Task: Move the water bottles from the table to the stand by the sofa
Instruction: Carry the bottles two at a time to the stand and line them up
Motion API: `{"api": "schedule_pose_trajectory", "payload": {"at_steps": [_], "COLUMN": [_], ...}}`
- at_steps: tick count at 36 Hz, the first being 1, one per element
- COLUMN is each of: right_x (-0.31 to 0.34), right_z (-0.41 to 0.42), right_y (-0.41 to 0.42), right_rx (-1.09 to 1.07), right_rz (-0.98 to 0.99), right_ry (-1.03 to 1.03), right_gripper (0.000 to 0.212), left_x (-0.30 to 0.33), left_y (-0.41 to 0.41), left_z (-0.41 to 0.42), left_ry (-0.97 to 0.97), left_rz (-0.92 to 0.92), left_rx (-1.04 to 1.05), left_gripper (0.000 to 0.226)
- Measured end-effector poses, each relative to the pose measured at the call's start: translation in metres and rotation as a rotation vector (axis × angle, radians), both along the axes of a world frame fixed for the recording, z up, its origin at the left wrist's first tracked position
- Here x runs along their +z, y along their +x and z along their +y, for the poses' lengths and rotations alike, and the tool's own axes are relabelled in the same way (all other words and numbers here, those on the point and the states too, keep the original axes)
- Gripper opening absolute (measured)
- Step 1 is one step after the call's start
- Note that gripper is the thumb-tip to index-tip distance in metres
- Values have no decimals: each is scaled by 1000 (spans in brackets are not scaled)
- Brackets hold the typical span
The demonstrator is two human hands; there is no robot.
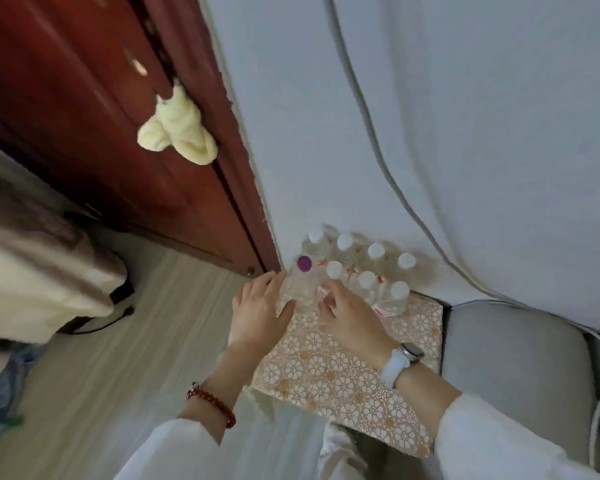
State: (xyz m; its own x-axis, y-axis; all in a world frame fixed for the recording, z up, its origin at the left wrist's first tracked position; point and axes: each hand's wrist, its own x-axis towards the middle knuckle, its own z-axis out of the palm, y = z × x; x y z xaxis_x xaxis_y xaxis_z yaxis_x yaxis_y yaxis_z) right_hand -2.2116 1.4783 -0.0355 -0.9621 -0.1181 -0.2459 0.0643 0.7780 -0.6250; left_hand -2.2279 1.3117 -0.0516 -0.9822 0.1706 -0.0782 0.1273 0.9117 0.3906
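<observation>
The purple-capped bottle (300,284) stood at the stand's (357,372) left corner, touching the white-capped bottles (371,268) packed against the wall (326,133). The left hand (257,313) lay against its side with fingers spread and straight, while the right hand (350,317) curled its fingers at the bottle's other side (whether they pinched it, I could not tell). The risk looked plain: a nudge leftward would likely tip it off onto the floor (153,341), or a push the other way might topple the crowded neighbours.
</observation>
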Motion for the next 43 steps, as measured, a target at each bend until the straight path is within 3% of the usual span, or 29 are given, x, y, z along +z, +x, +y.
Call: {"api": "schedule_pose_trajectory", "payload": {"at_steps": [7, 18, 26, 31, 43], "right_x": [54, 111, 139, 133, 140], "right_z": [-187, -558, -748, -839, -1088], "right_y": [41, 296, 506, 630, 913], "right_rx": [341, 978, 1499, 1777, 2169], "right_rz": [20, -3, 35, 49, 95], "right_ry": [21, -51, -16, -10, -134], "right_gripper": [31, 31, 30, 31, 27], "left_x": [69, 127, 138, 123, 164], "left_y": [108, 492, 731, 856, 1109], "left_z": [-213, -510, -606, -643, -817], "left_ry": [-50, -21, -51, -62, -99], "left_rz": [133, 219, 317, 282, 347], "left_rx": [366, 1126, 1618, 1878, 2258], "left_gripper": [39, 39, 35, 35, 33]}}
